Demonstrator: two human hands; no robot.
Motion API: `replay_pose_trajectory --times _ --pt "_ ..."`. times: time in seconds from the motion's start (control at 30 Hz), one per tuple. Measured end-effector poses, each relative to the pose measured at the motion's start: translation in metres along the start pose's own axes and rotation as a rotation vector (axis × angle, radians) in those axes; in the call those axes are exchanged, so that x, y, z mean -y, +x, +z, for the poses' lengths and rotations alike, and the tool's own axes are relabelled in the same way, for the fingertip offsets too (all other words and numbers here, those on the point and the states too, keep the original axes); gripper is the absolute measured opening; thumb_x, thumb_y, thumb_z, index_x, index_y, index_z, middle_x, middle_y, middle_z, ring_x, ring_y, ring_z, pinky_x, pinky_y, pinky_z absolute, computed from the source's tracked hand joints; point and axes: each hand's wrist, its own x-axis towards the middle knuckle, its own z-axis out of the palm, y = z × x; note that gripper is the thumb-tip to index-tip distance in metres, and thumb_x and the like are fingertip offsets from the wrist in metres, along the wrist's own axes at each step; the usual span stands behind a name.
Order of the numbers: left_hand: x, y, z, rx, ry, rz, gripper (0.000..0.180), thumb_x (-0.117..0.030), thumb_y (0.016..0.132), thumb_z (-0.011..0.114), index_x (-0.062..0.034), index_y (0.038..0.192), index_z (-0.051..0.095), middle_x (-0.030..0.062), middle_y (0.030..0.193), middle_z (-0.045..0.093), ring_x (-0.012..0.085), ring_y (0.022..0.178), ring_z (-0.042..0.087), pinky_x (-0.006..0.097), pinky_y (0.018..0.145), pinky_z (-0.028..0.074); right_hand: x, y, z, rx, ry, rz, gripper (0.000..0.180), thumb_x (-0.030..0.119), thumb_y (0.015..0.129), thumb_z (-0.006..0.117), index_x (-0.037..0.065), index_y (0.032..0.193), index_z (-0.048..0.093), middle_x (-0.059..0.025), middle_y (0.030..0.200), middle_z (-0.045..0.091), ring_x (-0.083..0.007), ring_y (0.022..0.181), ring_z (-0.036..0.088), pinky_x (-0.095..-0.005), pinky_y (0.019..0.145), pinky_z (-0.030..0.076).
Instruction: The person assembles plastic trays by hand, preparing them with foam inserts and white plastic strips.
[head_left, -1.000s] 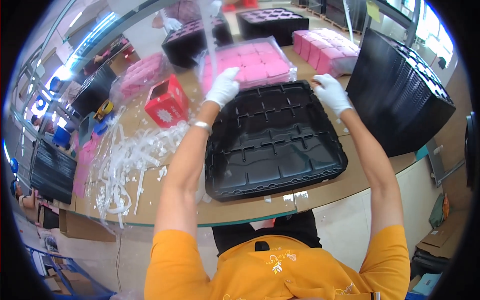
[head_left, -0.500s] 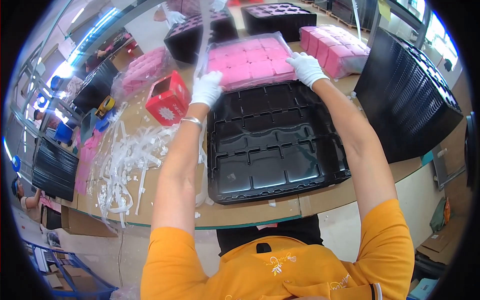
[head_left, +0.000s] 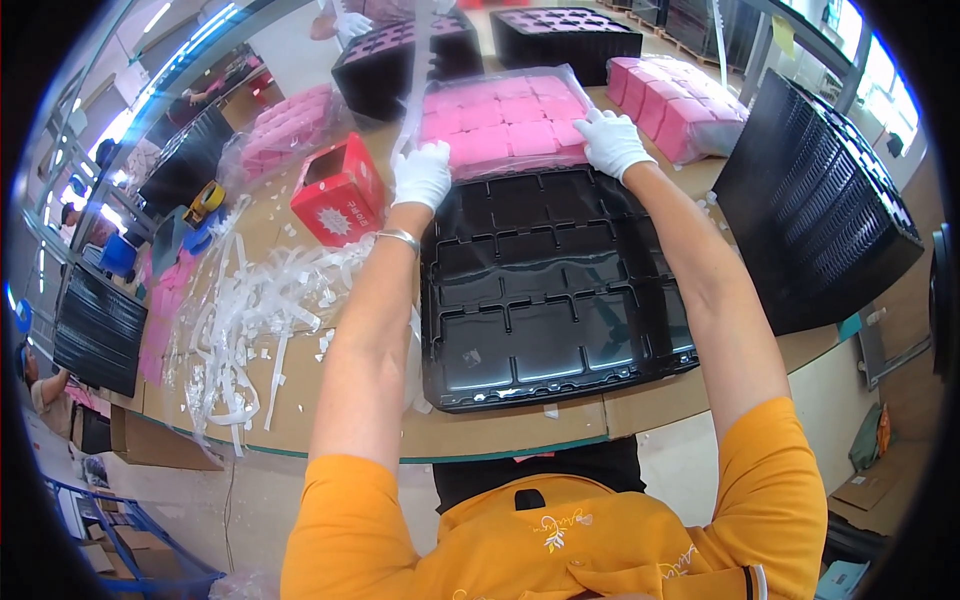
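Head view: left hand [head_left: 424, 176], right hand [head_left: 613, 143] at pink bundle [head_left: 505, 115]; whether grip clamped, cannot tell.

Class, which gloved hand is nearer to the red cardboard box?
Left. The white-gloved left hand is just right of the red cardboard box; the white-gloved right hand is farther, at the near right corner of the plastic-wrapped pink bundle.

From here I've got both arms [head_left: 362, 360] reaching forward.
My white-gloved left hand [head_left: 424, 175] curls its fingers [head_left: 436, 152]; my right hand [head_left: 612, 143], gloved too, sits slightly farther forward, both forearms [head_left: 690, 240] slanting inward.
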Motion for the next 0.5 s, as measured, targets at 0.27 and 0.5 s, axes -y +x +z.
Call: replay_pose_trajectory --times 0.27,0.5 --pt "-0.006 -0.001 -0.012 -0.018 -0.074 -0.067 0.053 -0.035 0.078 0.076 -0.0079 0.12 0.058 0.0135 0.117 0.065 0.0317 0.112 0.061 0.048 0.097 0.043 -0.008 0.025 -0.003 -0.05 0.079 0.159 0.019 0.021 0.085 0.058 0.016 0.096 0.072 -0.0122 0.103 0.065 -0.0314 0.099 0.064 -0.0502 0.08 0.048" --pt "-0.016 0.003 -0.016 -0.107 -0.1 -0.15 0.054 -0.03 0.075 0.075 -0.0086 0.121 0.057 0.0123 0.124 0.06 0.0285 0.118 0.056 0.048 0.101 0.038 -0.023 0.057 -0.023 -0.108 0.323 0.325 0.024 0.033 0.084 0.068 0.018 0.102 0.074 -0.0094 0.108 0.065 -0.0324 0.105 0.064 -0.0443 0.089 0.05"
